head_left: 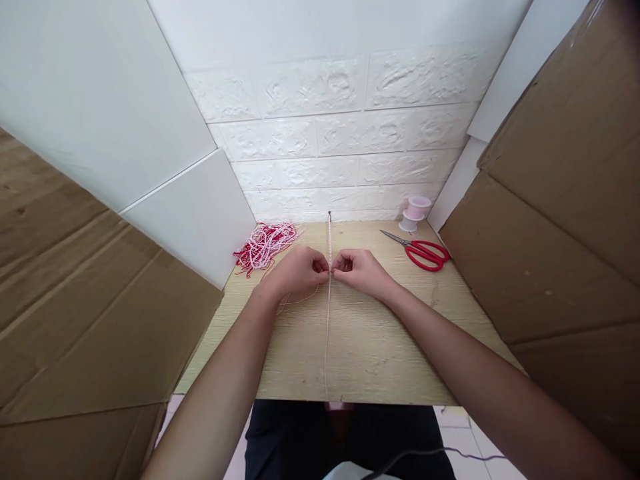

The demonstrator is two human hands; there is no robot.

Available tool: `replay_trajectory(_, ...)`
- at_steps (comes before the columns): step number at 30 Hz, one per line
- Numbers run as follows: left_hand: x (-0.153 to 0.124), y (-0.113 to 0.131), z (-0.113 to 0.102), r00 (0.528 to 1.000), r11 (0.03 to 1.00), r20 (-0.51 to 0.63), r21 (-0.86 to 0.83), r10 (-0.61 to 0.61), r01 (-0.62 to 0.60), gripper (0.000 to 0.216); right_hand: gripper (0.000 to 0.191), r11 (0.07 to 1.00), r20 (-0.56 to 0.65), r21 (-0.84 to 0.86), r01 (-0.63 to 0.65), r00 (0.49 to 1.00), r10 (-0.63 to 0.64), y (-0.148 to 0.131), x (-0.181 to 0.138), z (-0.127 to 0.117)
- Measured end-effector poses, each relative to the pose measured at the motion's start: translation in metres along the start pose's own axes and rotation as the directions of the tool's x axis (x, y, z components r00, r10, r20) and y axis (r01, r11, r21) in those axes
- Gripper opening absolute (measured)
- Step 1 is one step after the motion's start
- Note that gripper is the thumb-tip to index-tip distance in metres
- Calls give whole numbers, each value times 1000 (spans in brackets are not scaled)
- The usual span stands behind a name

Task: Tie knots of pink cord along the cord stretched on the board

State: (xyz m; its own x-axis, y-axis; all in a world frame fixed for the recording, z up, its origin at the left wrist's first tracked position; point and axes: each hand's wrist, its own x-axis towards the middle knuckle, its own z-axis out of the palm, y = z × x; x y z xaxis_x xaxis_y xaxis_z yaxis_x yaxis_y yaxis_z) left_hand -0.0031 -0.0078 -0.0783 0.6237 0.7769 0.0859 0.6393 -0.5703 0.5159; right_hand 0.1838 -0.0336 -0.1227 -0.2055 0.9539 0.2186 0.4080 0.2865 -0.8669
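A thin pink cord [328, 327] runs straight down the middle of the wooden table [370, 353], from a pin at the far edge to the near edge. Its far part, above my hands, looks braided. My left hand [296, 271] and my right hand [361, 269] meet at the cord about a third of the way from the wall. Both pinch it with fingertips pressed together, knuckles up. A loose strand curves out under my left hand.
A pile of red and pink cords [264, 245] lies at the back left. Red-handled scissors [423, 252] lie at the back right, near a pink spool [416, 212] by the wall. Cardboard panels [565, 220] close in both sides.
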Motion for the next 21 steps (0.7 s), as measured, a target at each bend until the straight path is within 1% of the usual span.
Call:
replay_trajectory(10,-1,2,-1,1000,1000,-10,11,7,-7,19,11,999,-2,32,-8,1000,8,1,0,0)
replay_trajectory(18,1,0,5,999,1000,-38,20,23,-23,17,12,993,32,106,-44,999,41,6,2,1)
replay_trajectory(21,1,-1,6,999,999,-44,26,21,-20,18,13,994,43,98,-47,998,43,5,2,1)
